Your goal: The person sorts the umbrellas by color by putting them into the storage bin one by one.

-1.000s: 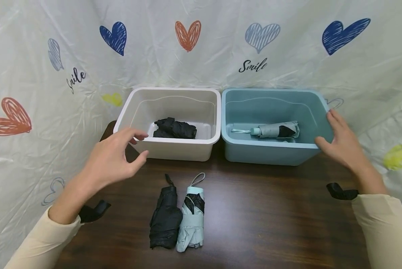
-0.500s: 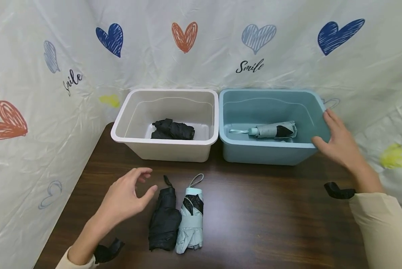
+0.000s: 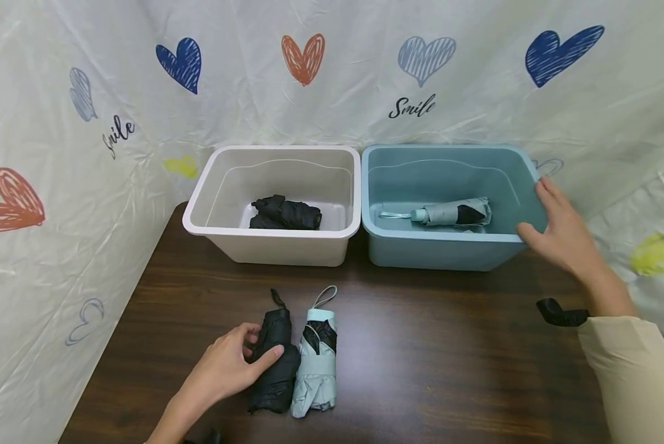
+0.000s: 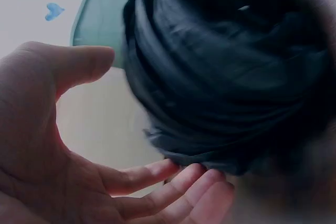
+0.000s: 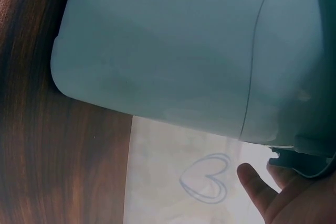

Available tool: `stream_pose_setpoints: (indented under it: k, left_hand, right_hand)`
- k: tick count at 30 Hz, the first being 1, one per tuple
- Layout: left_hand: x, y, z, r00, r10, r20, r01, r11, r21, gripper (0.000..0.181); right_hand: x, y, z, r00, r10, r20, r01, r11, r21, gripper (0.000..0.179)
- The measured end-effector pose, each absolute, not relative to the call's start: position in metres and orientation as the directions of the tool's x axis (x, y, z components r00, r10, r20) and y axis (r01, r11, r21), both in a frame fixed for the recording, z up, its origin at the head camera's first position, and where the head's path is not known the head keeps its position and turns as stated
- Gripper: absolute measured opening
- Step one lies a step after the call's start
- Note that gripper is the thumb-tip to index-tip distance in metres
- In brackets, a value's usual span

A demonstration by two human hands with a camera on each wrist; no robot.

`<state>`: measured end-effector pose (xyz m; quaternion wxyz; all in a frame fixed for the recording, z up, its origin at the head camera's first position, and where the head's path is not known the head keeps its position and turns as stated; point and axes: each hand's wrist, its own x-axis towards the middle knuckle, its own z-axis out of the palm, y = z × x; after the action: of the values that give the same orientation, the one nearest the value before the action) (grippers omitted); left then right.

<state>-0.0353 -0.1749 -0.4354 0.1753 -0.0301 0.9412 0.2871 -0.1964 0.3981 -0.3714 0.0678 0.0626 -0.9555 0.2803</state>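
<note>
A folded black umbrella [image 3: 279, 370] lies on the table, and my left hand [image 3: 229, 368] reaches around it from the left. In the head view my thumb overlaps its top. The left wrist view shows the umbrella [image 4: 226, 77] large, with my thumb apart from it and my fingertips [image 4: 194, 171] at its lower edge. Beside it lies a folded light-blue umbrella [image 3: 316, 364] with a wrist loop. My right hand [image 3: 560, 231] holds the right front corner of a blue bin [image 3: 426, 253], the thumb at the rim and fingers [image 5: 257, 187] outside the wall.
Left of the blue bin stands a white bin [image 3: 287, 250] with a bundled black umbrella [image 3: 287, 213] inside. Another light-blue umbrella [image 3: 454, 213] lies in the blue bin. A white sheet with printed hearts [image 3: 304, 58] hangs behind the dark wooden table [image 3: 421, 345].
My left hand has come down from the white bin's front left corner to the black umbrella on the table. My right hand stays at the blue bin's corner.
</note>
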Motion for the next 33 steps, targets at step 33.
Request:
stream_pose_setpoints:
  k: [33]
  left_hand:
    - [-0.018, -0.155, -0.463, -0.937, -0.092, -0.337, -0.277, 0.784, 0.555, 0.095]
  right_hand:
    - [-0.194, 0.400, -0.376, -0.979, -0.098, 0.177, -0.180, 0.822, -0.541, 0.085]
